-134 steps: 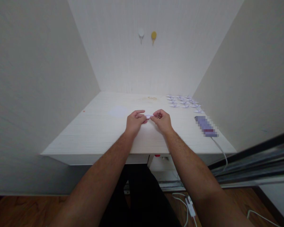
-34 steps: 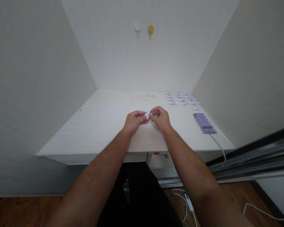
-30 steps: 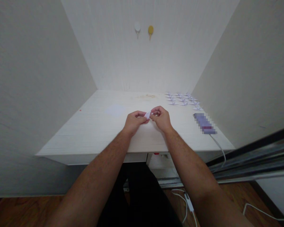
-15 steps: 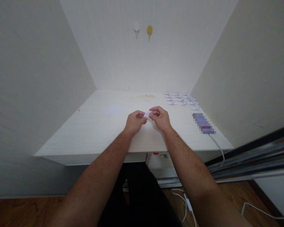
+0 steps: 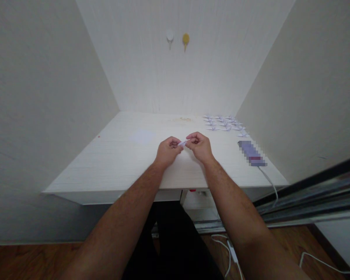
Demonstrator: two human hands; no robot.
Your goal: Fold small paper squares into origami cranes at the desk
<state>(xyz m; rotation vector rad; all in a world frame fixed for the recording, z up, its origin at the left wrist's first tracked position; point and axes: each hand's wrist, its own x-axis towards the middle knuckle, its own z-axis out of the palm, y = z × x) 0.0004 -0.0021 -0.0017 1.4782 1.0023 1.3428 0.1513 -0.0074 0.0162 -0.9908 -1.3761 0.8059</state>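
Observation:
A small piece of folded pale lilac paper (image 5: 182, 143) is held between my two hands over the white desk (image 5: 111, 167). My left hand (image 5: 168, 151) pinches its left end with thumb and fingers. On the other end, the thumb and fingertips of my right hand (image 5: 200, 146) are closed. The paper looks narrow from here, and its exact folds are too small to make out. Toward the back right of the desk stand several folded paper cranes (image 5: 226, 126) of the same pale colour, grouped in rows.
A pale sheet or stack of paper (image 5: 142, 136) lies left of my hands. At the right, a blurred-out phone-like device (image 5: 252, 153) has a white cable (image 5: 270, 179) running off the desk edge. Walls enclose the desk; a white hook (image 5: 169, 36) and a yellow hook (image 5: 186, 38) hang behind.
The paper has turned between my fingers, from a broader face to a thin, slanted sliver. Both hands keep their grip and nearly the same place; the whole view has shifted slightly.

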